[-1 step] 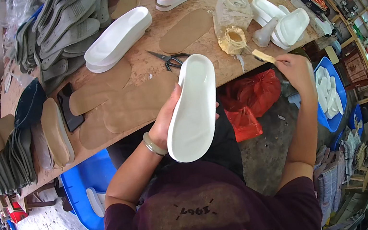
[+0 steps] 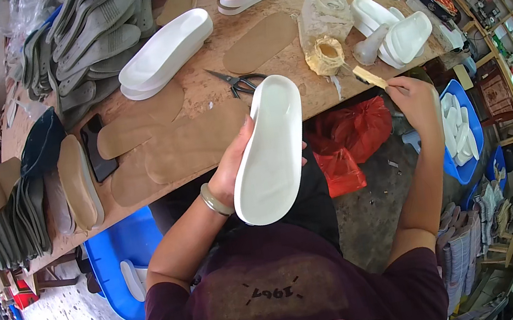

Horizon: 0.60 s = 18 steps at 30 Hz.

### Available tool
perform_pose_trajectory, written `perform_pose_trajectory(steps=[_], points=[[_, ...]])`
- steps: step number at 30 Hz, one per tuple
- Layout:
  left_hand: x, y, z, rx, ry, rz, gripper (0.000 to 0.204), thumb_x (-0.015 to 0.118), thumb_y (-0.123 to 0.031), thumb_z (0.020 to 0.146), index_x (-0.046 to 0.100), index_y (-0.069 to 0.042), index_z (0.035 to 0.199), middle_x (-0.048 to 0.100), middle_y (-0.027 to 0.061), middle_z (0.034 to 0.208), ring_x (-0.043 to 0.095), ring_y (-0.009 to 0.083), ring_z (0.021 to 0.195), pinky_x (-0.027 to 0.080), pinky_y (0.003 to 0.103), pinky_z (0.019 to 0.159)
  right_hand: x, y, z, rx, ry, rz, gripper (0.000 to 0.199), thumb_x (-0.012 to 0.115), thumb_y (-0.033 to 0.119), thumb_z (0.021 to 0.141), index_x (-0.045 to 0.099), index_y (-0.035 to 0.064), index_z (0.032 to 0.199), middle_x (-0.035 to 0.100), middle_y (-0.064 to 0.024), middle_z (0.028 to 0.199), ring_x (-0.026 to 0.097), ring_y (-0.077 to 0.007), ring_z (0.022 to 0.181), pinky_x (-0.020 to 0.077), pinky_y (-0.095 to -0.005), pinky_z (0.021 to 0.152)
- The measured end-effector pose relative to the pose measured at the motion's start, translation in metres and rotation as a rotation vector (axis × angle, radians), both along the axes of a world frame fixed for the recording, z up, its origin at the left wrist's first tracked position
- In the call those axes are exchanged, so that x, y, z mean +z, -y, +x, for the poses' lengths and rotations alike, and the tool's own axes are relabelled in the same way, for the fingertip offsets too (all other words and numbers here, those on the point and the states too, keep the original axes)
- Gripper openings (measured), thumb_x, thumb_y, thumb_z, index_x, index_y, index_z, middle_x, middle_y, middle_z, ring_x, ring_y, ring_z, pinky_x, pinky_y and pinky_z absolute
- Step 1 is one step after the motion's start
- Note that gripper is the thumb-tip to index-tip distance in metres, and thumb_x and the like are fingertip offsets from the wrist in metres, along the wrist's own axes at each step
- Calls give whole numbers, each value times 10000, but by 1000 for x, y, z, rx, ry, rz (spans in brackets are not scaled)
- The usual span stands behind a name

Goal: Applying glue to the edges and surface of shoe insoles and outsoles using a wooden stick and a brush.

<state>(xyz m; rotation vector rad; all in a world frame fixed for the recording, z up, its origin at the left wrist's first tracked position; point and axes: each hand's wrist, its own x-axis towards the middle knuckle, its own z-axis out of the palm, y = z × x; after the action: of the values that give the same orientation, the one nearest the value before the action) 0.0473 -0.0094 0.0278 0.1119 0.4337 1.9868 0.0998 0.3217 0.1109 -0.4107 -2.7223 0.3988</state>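
My left hand grips a white shoe sole by its edge, with the hollow upper face turned up, in front of my lap. The thumb lies along the sole's left side and fingertips show at its right. In my right hand is a small brush with a pale handle and a dark tip. The brush is just past the table's front edge, near a crusted yellowish pot. Brown insoles lie flat on the table beyond my left hand. Scissors rest just behind the sole.
White soles stand on the table in a stacked pair and a right-hand group. Grey soles pile up at the left, near a phone. Below are red bags and a blue bin of white pieces.
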Motion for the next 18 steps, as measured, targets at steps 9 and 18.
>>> perform_pose_trajectory(steps=[9, 18], points=[[3, 2, 11, -37, 7, -2, 753, 289, -651, 938, 359, -85, 1431, 534, 239, 1256, 623, 355, 1034, 541, 459, 852, -2, 110, 14, 573, -249, -220, 178, 734, 35, 735, 709, 49, 911, 560, -63, 648, 538, -181, 513, 415, -298, 475], [13, 16, 13, -12, -62, 36, 700, 320, -607, 953, 388, -81, 1411, 578, 202, 1217, 637, 328, 1028, 543, 437, 864, -17, 110, -7, 519, -367, -155, 225, 728, -10, 741, 705, 40, 960, 579, -81, 689, 563, -174, 561, 428, -277, 512]])
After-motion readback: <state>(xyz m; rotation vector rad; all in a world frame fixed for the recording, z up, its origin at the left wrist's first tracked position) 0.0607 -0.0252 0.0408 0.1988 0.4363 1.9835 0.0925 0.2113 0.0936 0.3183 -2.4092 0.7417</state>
